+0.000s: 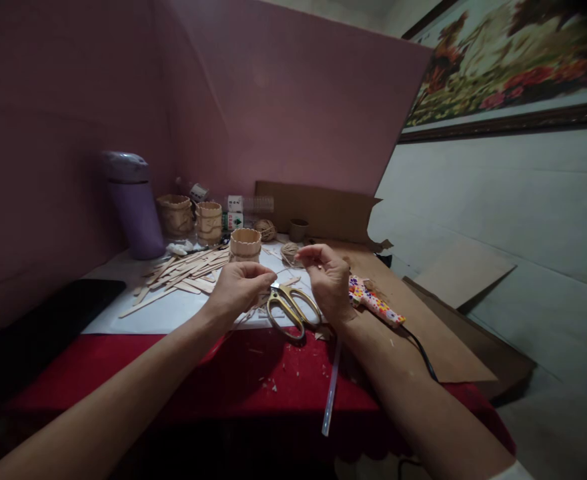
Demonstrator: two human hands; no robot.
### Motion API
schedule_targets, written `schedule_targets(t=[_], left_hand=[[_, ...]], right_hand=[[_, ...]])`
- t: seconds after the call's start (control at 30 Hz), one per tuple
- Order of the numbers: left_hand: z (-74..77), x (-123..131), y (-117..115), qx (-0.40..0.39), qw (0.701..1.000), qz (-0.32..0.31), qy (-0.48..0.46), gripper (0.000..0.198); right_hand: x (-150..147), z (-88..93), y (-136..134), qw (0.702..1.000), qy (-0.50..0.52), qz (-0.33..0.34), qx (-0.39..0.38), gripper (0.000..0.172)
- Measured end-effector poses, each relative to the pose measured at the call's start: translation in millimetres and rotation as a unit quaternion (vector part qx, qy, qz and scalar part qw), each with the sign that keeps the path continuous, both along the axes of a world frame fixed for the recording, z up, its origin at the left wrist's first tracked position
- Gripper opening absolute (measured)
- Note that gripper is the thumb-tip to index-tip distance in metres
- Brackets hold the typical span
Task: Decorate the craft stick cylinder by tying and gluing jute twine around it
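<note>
My left hand [241,283] and my right hand [328,277] hover close together above a white sheet [173,313], each with fingers pinched. A thin strand of twine [286,270] seems to run between them, toward a small ball of twine [290,252] just beyond. Gold-handled scissors [291,307] lie on the sheet right below my hands. A small cup built of wooden sticks [245,245] stands behind my left hand. Loose wooden sticks [183,275] are scattered to the left of it.
A dotted glue gun [373,301] lies on brown cardboard [423,333] at right, with a clear glue stick [331,390] on the red cloth. A purple flask [132,203], two more stick cups [193,219], dice, another twine ball and a pink backboard stand behind. A dark slab [58,317] lies at left.
</note>
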State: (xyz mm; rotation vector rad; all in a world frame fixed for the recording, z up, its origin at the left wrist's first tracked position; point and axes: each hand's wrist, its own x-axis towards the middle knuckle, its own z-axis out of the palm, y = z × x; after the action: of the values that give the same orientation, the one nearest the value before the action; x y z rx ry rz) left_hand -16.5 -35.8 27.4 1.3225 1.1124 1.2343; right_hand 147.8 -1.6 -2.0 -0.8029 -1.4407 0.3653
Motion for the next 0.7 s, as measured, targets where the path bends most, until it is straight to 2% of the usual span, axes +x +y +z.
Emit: schedule_targets(t=[0.2, 0.3, 0.47, 0.7], left_hand=[[-0.1, -1, 2, -0.008, 0.999, 0.018, -0.025, 0.016], [-0.5, -2, 3, -0.003, 0.999, 0.019, -0.036, 0.017], [-1.3, -5, 4, 0.007, 0.999, 0.018, -0.036, 0.019], [-5.2, -8, 9, 0.028, 0.995, 0.052, -0.081, 0.019]], right_hand=[[3, 3.6, -2, 0.995, -0.049, -0.082, 0.031, 0.02], [2, 3.1, -3, 0.989, -0.124, -0.069, 0.039, 0.027], [-1, -1.6, -1, 0.976, -0.213, -0.036, 0.016, 0.009], [5, -3.9, 9, 0.981, -0.188, -0.041, -0.023, 0.012]])
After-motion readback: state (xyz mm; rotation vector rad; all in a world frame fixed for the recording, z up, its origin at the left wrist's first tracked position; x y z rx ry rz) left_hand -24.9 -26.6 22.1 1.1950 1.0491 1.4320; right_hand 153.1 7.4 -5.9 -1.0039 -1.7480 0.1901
